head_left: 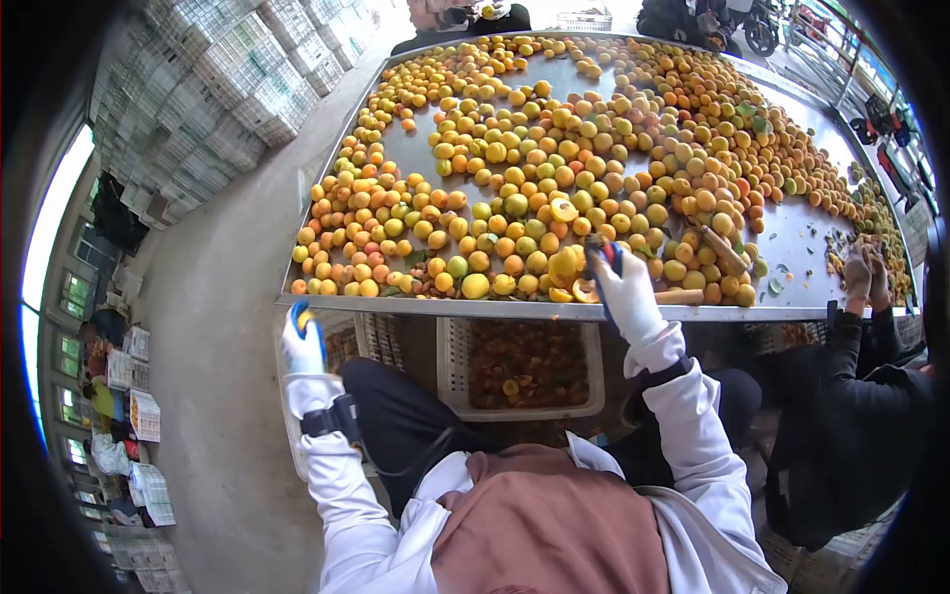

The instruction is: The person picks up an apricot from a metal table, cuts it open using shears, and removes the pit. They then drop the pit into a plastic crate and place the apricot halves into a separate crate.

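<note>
Yellow and orange fruit [495, 148] lies spread over a metal table [445, 307]. My left hand [303, 342], in a white and blue glove, is just off the table's near left corner, its fingers closed round a small yellow piece. My right hand [625, 287], gloved too, is over the near edge, its fingers closed on something dark that I cannot make out. Beside it are cut fruit halves [585, 290] and a wooden stick [679, 296]. Below the edge, a white crate [453, 376] holds cut fruit [524, 361].
Another crate [380, 337] stands under the table at left. At right a co-worker's hands [867, 275] are over the fruit; another person [465, 18] sits at the far side. Stacked crates [218, 79] line the left, and motorbikes [760, 32] stand behind.
</note>
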Action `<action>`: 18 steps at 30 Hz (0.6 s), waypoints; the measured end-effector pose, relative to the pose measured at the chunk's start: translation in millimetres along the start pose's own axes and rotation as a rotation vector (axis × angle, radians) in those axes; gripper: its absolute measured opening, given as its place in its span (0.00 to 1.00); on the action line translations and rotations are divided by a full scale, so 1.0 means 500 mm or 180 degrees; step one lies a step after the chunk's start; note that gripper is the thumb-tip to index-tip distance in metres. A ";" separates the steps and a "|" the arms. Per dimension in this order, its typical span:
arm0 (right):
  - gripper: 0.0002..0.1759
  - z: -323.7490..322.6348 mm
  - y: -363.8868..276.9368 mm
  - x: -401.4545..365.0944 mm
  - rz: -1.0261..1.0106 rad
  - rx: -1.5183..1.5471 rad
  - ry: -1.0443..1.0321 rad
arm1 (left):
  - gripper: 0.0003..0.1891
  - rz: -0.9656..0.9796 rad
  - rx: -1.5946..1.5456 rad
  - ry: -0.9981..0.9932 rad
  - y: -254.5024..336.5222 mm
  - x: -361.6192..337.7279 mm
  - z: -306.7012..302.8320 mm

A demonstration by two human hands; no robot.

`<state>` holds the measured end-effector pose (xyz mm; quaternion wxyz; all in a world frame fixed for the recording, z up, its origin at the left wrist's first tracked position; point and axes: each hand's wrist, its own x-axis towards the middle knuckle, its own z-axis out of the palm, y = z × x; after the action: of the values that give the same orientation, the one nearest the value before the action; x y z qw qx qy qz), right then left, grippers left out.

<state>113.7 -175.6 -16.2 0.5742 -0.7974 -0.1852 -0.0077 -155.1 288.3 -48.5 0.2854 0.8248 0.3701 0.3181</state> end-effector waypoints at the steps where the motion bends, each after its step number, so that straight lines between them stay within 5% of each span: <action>1: 0.16 -0.004 0.007 0.003 -0.0023 0.0009 0.0093 | 0.21 0.0183 0.0711 0.0076 -0.021 -0.010 -0.047; 2: 0.15 -0.027 -0.024 -0.003 0.0652 0.0281 -0.0145 | 0.23 -0.0278 0.1788 -0.0111 -0.052 -0.017 -0.086; 5: 0.12 -0.044 -0.001 -0.017 0.0159 0.0474 0.0259 | 0.33 -0.0647 0.3641 -0.0286 -0.024 -0.063 -0.105; 8: 0.14 -0.064 -0.027 -0.040 0.1028 0.1215 0.0156 | 0.36 -0.0313 0.2908 -0.0440 0.034 -0.045 -0.068; 14: 0.12 -0.046 -0.011 -0.072 0.0949 0.1355 0.0110 | 0.22 0.2307 0.1510 -0.0475 0.340 0.024 0.209; 18: 0.08 -0.048 -0.004 -0.085 0.0599 0.1044 0.0189 | 0.29 0.2248 0.1777 -0.1313 0.512 0.033 0.430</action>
<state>78.1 -209.5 -15.7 0.6999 -0.7064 -0.0916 0.0527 121.5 106.5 0.9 -0.0043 0.9906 0.0749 0.1142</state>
